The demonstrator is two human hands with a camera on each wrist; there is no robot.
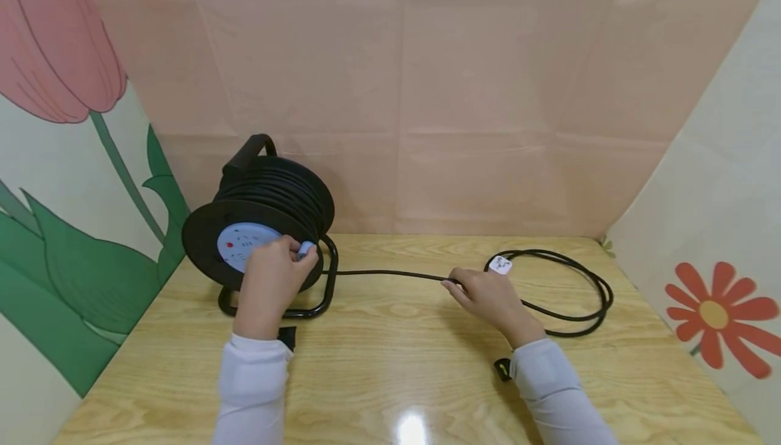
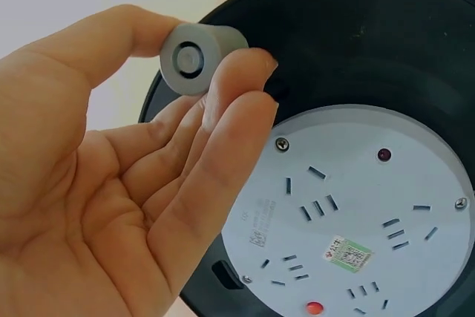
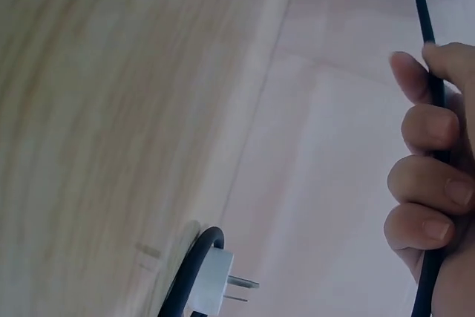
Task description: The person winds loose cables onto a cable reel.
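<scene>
the reel (image 1: 265, 216) and cable (image 1: 390, 273) are black, socket panel (image 1: 239, 241) pale blue, knob (image 2: 200, 57) grey, plug (image 1: 500, 265) white, tabletop (image 1: 390, 343) wood-grained.

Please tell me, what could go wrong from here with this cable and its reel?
The left hand pinches only the small grey cylindrical knob on the round black cable reel; this hold might slip during turning.

The right hand grips the thin black cable; if tension is lost, turns could wind unevenly.

The white plug with metal pins lies beside loose cable loops, so they could tangle or drag it.
</scene>
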